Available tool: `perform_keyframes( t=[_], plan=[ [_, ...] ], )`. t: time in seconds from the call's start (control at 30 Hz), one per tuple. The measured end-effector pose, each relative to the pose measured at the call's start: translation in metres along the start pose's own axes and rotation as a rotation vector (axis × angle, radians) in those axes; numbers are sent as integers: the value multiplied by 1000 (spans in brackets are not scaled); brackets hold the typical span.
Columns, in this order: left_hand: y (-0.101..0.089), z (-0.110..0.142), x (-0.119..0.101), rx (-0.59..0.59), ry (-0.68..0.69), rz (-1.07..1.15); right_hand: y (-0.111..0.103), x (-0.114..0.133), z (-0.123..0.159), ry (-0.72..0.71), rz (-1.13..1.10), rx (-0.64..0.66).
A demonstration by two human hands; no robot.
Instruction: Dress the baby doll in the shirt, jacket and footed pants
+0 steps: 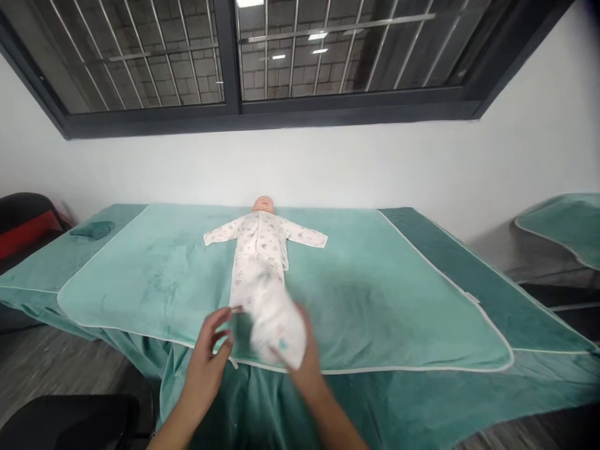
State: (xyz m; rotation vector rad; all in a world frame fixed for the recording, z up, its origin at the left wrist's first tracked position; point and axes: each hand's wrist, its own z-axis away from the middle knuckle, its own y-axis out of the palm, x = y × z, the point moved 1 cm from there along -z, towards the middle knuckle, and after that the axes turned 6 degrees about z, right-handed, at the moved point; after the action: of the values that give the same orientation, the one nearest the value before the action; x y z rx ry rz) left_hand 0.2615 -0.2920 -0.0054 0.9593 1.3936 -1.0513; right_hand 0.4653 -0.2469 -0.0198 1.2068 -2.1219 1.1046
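A baby doll (263, 204) lies on its back, head toward the wall, in a white printed top (260, 232) and white trousers (241, 275). Its sleeves are spread out to both sides. My right hand (307, 356) grips a white cloth piece (276, 315) with small teal prints, held up over the lower end of the trousers. Motion smears this cloth, and I cannot tell whether it is a trouser leg or a separate piece. Beside the near end of the other leg, my left hand (210, 350) has curved fingers, thumb and forefinger apart.
A green blanket (398, 300) with white edging covers the bed under the doll. Behind it stand a white wall (300, 165) and a barred window (281, 62). A black chair (70, 419) is at lower left, a black and red object (28, 231) at far left.
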Motion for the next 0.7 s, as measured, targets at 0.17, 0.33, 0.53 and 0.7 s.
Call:
perform_keyframes(
  t=[0.17, 0.33, 0.53, 0.7],
  plan=[
    [4, -91, -23, 17, 243, -137, -59, -130, -91, 129, 436, -121],
    [28, -205, -21, 40, 323, -200, -108, -157, -129, 231, 817, 378],
    [92, -338, -18, 32, 474, -304, -30, -64, -214, -4, 451, 9],
    [123, -395, 3, 110, 448, -357, 119, -101, -312, 112, 362, 128]
  ],
)
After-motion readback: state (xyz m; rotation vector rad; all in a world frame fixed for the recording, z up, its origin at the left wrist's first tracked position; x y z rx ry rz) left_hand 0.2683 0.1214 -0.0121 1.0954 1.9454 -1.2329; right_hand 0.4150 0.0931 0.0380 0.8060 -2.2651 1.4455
